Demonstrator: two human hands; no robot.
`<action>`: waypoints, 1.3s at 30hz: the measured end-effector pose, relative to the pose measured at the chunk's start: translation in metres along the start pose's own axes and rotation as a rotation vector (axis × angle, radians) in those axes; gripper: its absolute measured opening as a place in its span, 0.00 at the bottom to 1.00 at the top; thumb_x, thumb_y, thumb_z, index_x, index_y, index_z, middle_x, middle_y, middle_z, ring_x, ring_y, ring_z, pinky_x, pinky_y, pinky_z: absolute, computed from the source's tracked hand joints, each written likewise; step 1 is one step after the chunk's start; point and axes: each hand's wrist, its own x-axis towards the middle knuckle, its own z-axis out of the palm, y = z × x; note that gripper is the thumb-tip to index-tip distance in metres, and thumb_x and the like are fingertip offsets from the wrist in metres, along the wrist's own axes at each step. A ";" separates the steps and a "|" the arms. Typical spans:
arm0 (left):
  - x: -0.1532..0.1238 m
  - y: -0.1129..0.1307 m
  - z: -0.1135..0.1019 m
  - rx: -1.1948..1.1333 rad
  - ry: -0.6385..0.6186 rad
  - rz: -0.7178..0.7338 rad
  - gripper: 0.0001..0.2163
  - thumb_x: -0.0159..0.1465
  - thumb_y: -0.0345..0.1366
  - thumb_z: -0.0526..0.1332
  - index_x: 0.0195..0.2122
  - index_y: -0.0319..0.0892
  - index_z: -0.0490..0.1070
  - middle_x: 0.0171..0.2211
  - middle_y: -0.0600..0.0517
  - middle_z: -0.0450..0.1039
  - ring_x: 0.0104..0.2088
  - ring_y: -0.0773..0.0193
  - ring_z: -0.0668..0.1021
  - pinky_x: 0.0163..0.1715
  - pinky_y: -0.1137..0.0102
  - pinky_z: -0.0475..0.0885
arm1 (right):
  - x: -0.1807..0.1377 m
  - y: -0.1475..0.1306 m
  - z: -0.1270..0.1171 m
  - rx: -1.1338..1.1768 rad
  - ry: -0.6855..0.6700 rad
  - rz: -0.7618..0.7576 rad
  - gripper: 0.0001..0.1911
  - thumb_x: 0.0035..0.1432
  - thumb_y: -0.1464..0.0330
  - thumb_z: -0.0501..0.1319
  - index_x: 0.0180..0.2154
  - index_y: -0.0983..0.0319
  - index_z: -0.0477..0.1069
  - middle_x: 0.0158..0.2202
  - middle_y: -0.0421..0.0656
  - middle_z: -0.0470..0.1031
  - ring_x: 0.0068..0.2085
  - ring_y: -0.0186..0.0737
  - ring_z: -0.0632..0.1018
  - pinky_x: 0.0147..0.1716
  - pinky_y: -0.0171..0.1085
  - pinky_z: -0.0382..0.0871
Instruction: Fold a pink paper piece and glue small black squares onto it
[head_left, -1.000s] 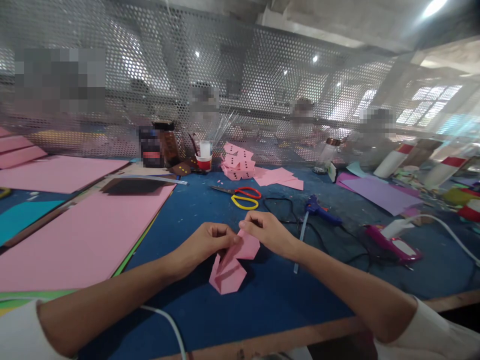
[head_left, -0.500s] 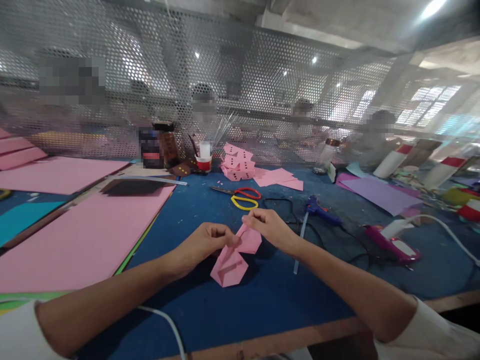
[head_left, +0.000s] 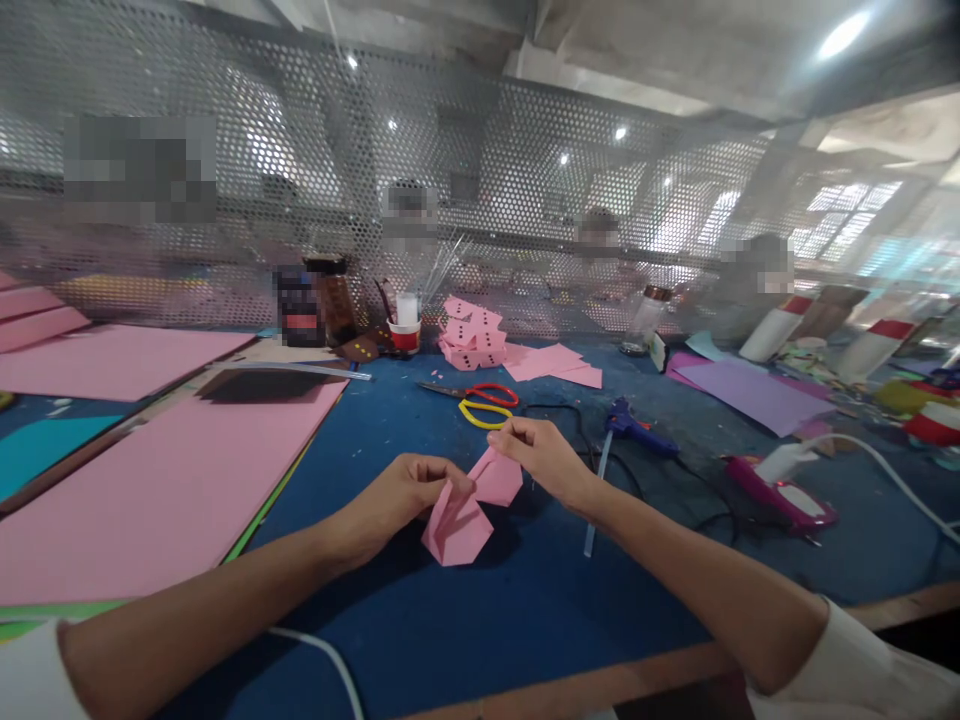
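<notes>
Both my hands hold one folded pink paper piece [head_left: 463, 530] with two angular lobes, just above the blue table. My left hand [head_left: 401, 500] pinches its left edge near the middle, its fingertips partly behind the fold. At the upper right end, my right hand [head_left: 544, 460] grips the paper between thumb and fingers. Just beyond the hands lie scissors [head_left: 487, 408] with one red and one yellow handle loop. A blue glue gun [head_left: 637, 428] rests to the right of my right hand, a clear glue stick [head_left: 596, 500] reaching from it toward my forearm.
Large pink sheets [head_left: 165, 490] cover the left side. At the back stand a red-and-white cup [head_left: 405, 338], a pile of dotted pink paper pieces [head_left: 472, 340] and a glass jar [head_left: 646, 320]. A magenta power strip [head_left: 784, 495] with a white cable lies right. A perforated metal screen [head_left: 495, 180] rises behind.
The left part of the pink paper has folded up more, and my left fingers have shifted slightly on it. My right hand keeps its hold. The camera view has shifted a little.
</notes>
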 end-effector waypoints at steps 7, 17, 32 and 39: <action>-0.002 0.000 -0.006 0.000 0.043 -0.010 0.05 0.52 0.36 0.64 0.25 0.39 0.75 0.22 0.55 0.72 0.21 0.69 0.70 0.23 0.75 0.61 | 0.010 0.004 -0.012 -0.192 -0.051 -0.010 0.25 0.67 0.59 0.40 0.34 0.65 0.71 0.28 0.42 0.73 0.29 0.33 0.72 0.30 0.32 0.64; 0.001 -0.007 -0.037 0.198 0.041 0.006 0.14 0.49 0.42 0.69 0.33 0.38 0.78 0.28 0.50 0.77 0.26 0.65 0.74 0.26 0.73 0.64 | 0.079 0.008 -0.015 -0.810 -0.086 -0.013 0.14 0.60 0.65 0.60 0.47 0.64 0.69 0.47 0.49 0.71 0.48 0.43 0.72 0.48 0.42 0.65; 0.008 -0.014 -0.045 0.267 0.006 0.015 0.13 0.45 0.43 0.71 0.28 0.40 0.78 0.23 0.54 0.75 0.23 0.66 0.71 0.24 0.75 0.63 | 0.100 0.014 -0.004 -1.091 -0.174 0.149 0.17 0.62 0.64 0.58 0.51 0.64 0.66 0.50 0.47 0.69 0.46 0.43 0.74 0.43 0.46 0.71; 0.004 -0.010 -0.039 0.197 0.026 0.055 0.15 0.48 0.43 0.70 0.32 0.37 0.77 0.28 0.49 0.77 0.26 0.64 0.74 0.27 0.73 0.66 | 0.072 0.003 -0.016 -0.823 -0.128 0.090 0.15 0.59 0.64 0.59 0.45 0.65 0.71 0.47 0.53 0.71 0.47 0.46 0.72 0.44 0.40 0.65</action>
